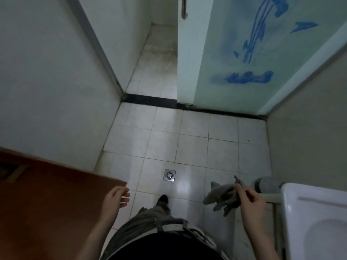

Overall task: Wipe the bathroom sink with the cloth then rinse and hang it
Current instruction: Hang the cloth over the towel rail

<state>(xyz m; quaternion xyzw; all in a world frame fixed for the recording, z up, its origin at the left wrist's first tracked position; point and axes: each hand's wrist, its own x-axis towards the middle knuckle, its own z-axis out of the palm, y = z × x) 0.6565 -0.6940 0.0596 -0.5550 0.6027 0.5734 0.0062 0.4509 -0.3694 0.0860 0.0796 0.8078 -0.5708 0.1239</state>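
A crumpled grey cloth (222,197) hangs over the tiled floor, pinched in my right hand (250,202) at the lower right. The white bathroom sink (308,209) fills the bottom right corner, just right of that hand; its basin curves at the frame's edge. My left hand (116,199) is at the lower left with fingers apart and nothing in it, beside the edge of a brown wooden door (56,203).
White floor tiles spread ahead with a square metal drain (169,175). A black threshold (187,105) leads to a shower area behind a frosted glass door (244,53) with blue patterns and a metal handle (184,8). White walls on both sides.
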